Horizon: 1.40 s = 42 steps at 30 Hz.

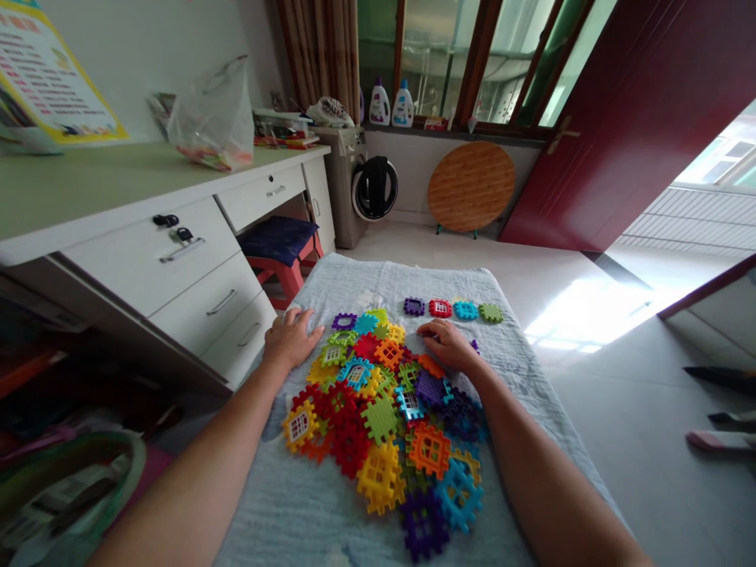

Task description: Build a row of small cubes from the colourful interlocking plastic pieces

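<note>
Left hand [290, 340]: fingers fanned out, palm down on the cloth [425, 277] over the bench, just left of the heap; nothing seen in its grasp. Centre: heap of toothed plastic pieces [381, 419], mixed colours, overlapping, spread between the two forearms. Right hand [446, 343]: fingers bent, at the heap's upper right edge, with an orange piece [431, 365] just beside it. Far right, beyond this hand: a row of four pieces, well apart from the heap, in order purple piece [414, 306], red piece [440, 308], blue piece [465, 310], green piece [491, 313].

Progress, judged from layout: early. Four pieces appear set out in line; by far the larger share lies unsorted in the heap.

Hard to make out, left to right: lower layers of the heap are covered, so no count is possible. Underside of the right hand is hidden; cannot tell whether it pinches a piece or merely rests. A yellow sliver shows behind the row between red and blue; its nature is unclear. A small purple bit [475, 346] shows beyond the right wrist, mostly blocked.
</note>
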Each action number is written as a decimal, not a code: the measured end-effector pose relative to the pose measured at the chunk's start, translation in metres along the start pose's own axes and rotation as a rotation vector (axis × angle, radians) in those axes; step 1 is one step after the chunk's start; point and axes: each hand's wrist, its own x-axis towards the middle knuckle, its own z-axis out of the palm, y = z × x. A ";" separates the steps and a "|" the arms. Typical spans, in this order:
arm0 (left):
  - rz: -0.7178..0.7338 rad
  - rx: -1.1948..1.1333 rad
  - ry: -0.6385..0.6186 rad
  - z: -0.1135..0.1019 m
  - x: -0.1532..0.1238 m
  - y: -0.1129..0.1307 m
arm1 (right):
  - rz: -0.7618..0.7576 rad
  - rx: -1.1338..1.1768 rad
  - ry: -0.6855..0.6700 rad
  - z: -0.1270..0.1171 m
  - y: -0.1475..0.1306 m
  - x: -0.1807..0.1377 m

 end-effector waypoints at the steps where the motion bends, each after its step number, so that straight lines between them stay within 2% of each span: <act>1: -0.005 0.000 -0.007 0.000 0.000 0.000 | -0.008 -0.004 -0.003 0.000 0.000 0.000; 6: -0.022 -0.005 -0.032 -0.002 0.001 0.002 | -0.027 -0.009 -0.005 0.001 -0.001 0.000; 9: -0.033 -0.001 -0.035 -0.003 0.001 0.004 | 0.007 0.001 -0.040 -0.007 -0.007 -0.003; 13: -0.035 -0.002 -0.033 -0.003 0.000 0.005 | 0.099 0.074 -0.241 -0.034 -0.020 -0.010; 16: -0.038 -0.006 -0.037 -0.004 0.000 0.005 | 0.070 0.085 -0.418 -0.053 -0.028 -0.014; 20: -0.040 -0.016 -0.024 -0.004 -0.001 0.005 | 0.002 0.082 -0.497 -0.056 -0.032 -0.014; 23: -0.041 -0.019 -0.017 -0.004 -0.002 0.005 | 0.009 0.033 -0.430 -0.045 -0.034 -0.012; 27: -0.038 -0.036 -0.008 -0.003 -0.002 0.005 | 0.101 -0.111 -0.146 -0.025 -0.035 -0.010; 29: -0.035 -0.046 -0.008 -0.002 -0.002 0.004 | 0.151 -0.184 -0.056 -0.017 -0.034 -0.009; 33: -0.041 -0.057 -0.011 -0.003 -0.002 0.003 | 0.176 -0.284 0.007 -0.012 -0.036 -0.008; 36: -0.041 -0.058 -0.014 -0.004 -0.002 0.004 | 0.093 -0.253 0.082 -0.011 -0.050 -0.008; 39: -0.038 -0.057 -0.006 -0.004 -0.002 0.005 | -0.009 -0.175 0.015 -0.003 -0.071 -0.007; 42: -0.041 -0.058 0.014 -0.003 -0.003 0.005 | 0.000 -0.189 -0.011 0.011 -0.088 -0.008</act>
